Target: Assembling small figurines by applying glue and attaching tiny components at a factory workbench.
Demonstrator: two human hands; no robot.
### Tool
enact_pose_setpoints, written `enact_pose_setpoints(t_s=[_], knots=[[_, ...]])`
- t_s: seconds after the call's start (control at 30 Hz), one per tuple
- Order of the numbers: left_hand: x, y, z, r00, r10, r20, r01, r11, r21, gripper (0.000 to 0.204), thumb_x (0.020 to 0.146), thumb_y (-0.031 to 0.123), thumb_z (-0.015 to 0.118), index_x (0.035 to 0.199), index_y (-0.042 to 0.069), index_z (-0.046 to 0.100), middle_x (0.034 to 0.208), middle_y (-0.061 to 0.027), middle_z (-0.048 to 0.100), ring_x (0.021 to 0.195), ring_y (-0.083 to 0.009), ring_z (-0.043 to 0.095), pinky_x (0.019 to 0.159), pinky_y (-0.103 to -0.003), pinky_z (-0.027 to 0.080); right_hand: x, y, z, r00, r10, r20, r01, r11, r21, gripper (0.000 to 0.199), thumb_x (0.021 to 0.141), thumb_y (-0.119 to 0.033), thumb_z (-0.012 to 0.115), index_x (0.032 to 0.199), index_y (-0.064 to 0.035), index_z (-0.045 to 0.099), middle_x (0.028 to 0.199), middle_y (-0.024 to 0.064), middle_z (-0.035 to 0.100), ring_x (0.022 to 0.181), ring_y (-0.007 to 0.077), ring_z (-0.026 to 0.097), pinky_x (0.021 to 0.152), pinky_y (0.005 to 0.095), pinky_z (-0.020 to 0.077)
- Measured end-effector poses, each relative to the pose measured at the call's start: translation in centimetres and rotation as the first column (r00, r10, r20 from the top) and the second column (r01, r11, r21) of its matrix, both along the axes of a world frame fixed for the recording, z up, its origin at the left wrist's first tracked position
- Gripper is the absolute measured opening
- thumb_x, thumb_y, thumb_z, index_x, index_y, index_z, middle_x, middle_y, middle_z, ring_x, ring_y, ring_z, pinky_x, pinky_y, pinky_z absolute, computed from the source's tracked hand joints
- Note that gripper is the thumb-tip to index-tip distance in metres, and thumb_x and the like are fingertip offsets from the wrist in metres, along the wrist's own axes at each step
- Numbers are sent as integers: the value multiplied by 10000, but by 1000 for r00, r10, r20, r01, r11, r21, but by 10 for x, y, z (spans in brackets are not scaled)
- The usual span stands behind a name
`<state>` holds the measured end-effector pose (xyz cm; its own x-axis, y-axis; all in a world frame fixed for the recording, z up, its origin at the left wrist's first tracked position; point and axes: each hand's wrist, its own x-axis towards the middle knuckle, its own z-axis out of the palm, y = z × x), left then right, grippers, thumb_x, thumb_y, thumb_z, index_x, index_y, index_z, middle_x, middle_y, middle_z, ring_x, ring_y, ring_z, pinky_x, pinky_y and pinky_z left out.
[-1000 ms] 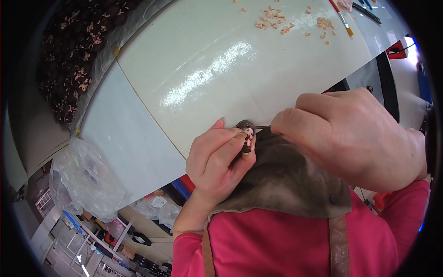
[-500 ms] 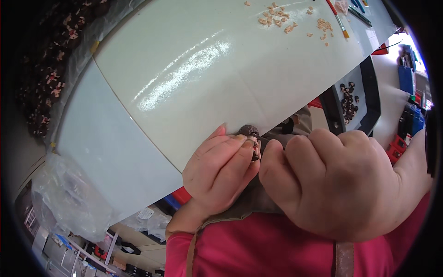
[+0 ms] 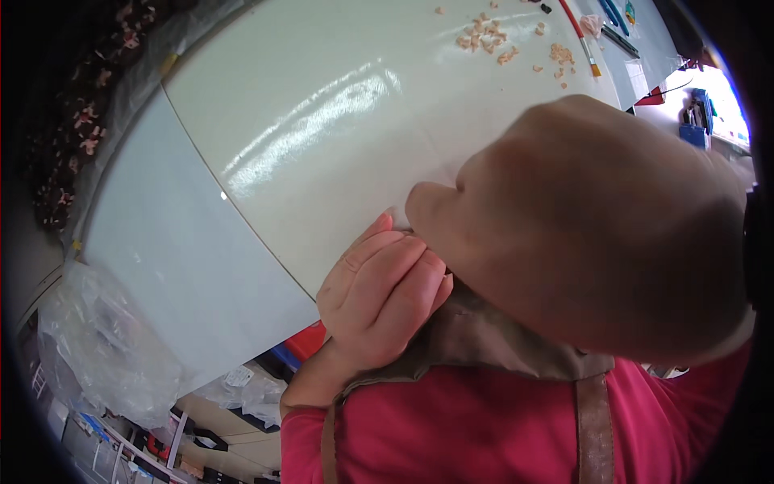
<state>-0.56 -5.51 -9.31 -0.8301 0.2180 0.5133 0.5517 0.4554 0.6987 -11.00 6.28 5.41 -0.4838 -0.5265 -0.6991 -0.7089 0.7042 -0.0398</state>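
My left hand (image 3: 379, 290) is closed near the table's front edge, fingers curled and thumb pressed in. The small dark brown and pink figurine it pinched half a second ago is hidden behind the fingers now. Close in front of the camera, my right hand (image 3: 580, 218) is large, slightly blurred and closed, its knuckles beside the left fingertips. The thin dark tool seen in its pinch earlier is covered by the hand. Under both hands lies the brown apron (image 3: 500, 331) on my lap.
A glossy white tabletop (image 3: 322, 161) carries small peach-coloured pieces (image 3: 484, 34) and a red-handled paintbrush (image 3: 582, 39) at the far right. Many dark brown and pink pieces (image 3: 89, 129) lie in clear plastic at the far left. A crumpled plastic bag (image 3: 113, 347) hangs at the left edge.
My right hand has risen and turned over, nearer the camera, covering the figurine, the tool and the black tray at right. The left hand has barely moved.
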Motion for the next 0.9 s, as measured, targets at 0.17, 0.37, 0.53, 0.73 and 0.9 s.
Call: enact_pose_setpoints(t_s=[0.17, 0.37, 0.53, 0.73, 0.9], knots=[[-1, 14, -6, 1000, -8, -17, 8, 1000, 18, 235, 706, 65, 755, 924, 33, 674, 932, -102, 661, 816, -251, 658, 828, -417, 549, -15, 34, 0, 1000, 5, 4, -4, 984, -177, 104, 824, -113, 558, 838, -32, 622, 652, 123, 618, 687, 281, 641, 637, 359, 505], [4, 20, -8, 994, -21, -111, 19, 1000, -19, 279, 722, 89, 767, 974, 41, 659, 972, -91, 658, 838, -244, 659, 838, -418, 536, -31, 38, 14, 873, -368, 320, 366, 928, 67, 139, 838, -169, 549, 842, -65, 643, 653, 80, 609, 625, 258, 599, 575, 351, 467], [2, 31, -8, 991, 6, -132, -14, 998, -61, 299, 715, 95, 779, 982, 56, 649, 979, -73, 649, 836, -236, 659, 837, -412, 537, -31, 61, 18, 892, -314, 326, 359, 929, -87, 128, 828, -151, 553, 837, -55, 636, 665, 91, 615, 642, 268, 611, 581, 360, 475], [10, 35, -1, 996, 52, -75, -58, 995, -82, 346, 663, 71, 808, 966, 83, 642, 970, -59, 654, 832, -224, 662, 840, -392, 537, -14, 84, 4, 961, -145, 235, 226, 902, -368, 110, 795, -125, 573, 824, -28, 615, 689, 122, 624, 675, 296, 631, 599, 380, 489], [15, 33, 1, 994, 96, -42, -100, 990, -99, 369, 627, 39, 815, 948, 95, 640, 955, -48, 659, 846, -219, 658, 839, -377, 537, 8, 92, 4, 986, -54, 157, 119, 889, -441, 121, 749, -85, 592, 816, 15, 575, 718, 180, 624, 718, 347, 640, 633, 413, 498]])
